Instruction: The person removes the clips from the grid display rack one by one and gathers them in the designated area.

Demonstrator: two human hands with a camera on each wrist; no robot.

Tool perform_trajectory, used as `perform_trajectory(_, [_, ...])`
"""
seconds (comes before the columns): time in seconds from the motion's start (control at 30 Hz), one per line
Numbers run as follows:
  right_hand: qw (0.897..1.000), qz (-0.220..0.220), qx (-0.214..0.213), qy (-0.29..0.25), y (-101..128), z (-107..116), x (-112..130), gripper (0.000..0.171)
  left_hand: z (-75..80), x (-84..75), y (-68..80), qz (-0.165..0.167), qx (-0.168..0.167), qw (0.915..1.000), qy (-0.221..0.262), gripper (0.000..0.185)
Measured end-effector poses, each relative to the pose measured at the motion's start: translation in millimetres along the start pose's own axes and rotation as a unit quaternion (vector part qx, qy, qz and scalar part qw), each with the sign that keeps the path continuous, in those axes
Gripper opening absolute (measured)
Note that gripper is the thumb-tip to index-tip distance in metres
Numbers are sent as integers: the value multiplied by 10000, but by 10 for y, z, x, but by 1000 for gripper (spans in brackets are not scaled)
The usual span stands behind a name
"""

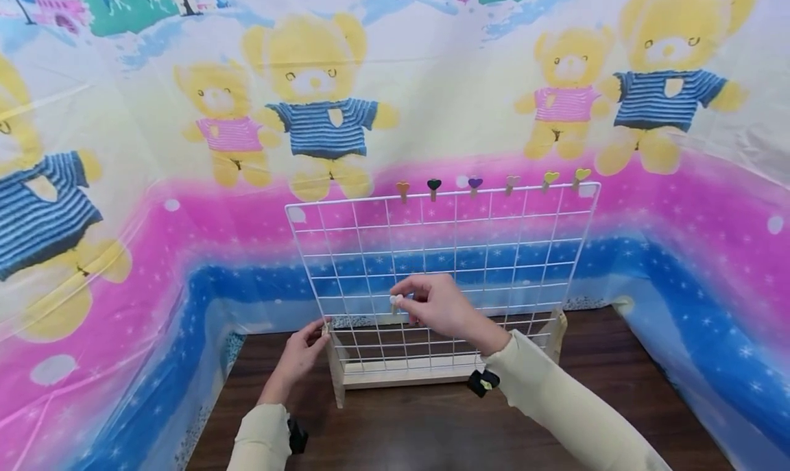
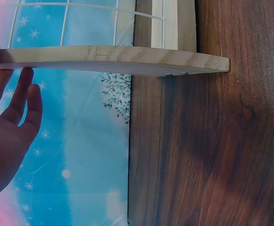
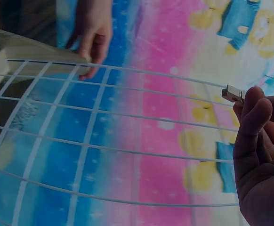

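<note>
A white wire grid (image 1: pixel 494 251) stands upright in a pale wooden stand (image 1: pixel 401 376) on a dark wooden table (image 1: pixel 432 430). My right hand (image 1: pixel 404 301) pinches a small wooden clip (image 1: pixel 395 299) with a whitish heart, held against the grid's lower middle. The right wrist view shows the clip (image 3: pixel 232 93) sticking out past my fingertips (image 3: pixel 252 101), just in front of the wires (image 3: pixel 104 117). My left hand (image 1: pixel 317 334) rests with straight fingers on the stand's left upright (image 1: pixel 335 371). From the left wrist, the fingers (image 2: pixel 19 99) lie beside that upright (image 2: pixel 113 59).
Several heart-topped clips (image 1: pixel 434 185) in different colours sit along the grid's top wire. A plastic sheet printed with teddy bears (image 1: pixel 321 107) walls in the table at the back and on both sides. Bare table lies in front of the stand.
</note>
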State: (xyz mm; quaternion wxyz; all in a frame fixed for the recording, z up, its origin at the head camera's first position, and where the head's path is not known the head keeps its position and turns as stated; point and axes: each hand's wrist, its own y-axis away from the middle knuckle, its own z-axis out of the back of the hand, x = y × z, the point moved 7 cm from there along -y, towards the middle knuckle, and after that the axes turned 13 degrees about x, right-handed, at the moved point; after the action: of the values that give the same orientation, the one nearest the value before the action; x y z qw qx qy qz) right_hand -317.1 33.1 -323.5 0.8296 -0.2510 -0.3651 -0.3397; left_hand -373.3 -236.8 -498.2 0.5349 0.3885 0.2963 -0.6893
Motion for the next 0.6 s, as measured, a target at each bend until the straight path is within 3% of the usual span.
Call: perform_trajectory(0.6, [9982, -346, 437, -213, 208, -891, -1065, 8, 3, 20, -10, -12, -12, 10000, -44, 40])
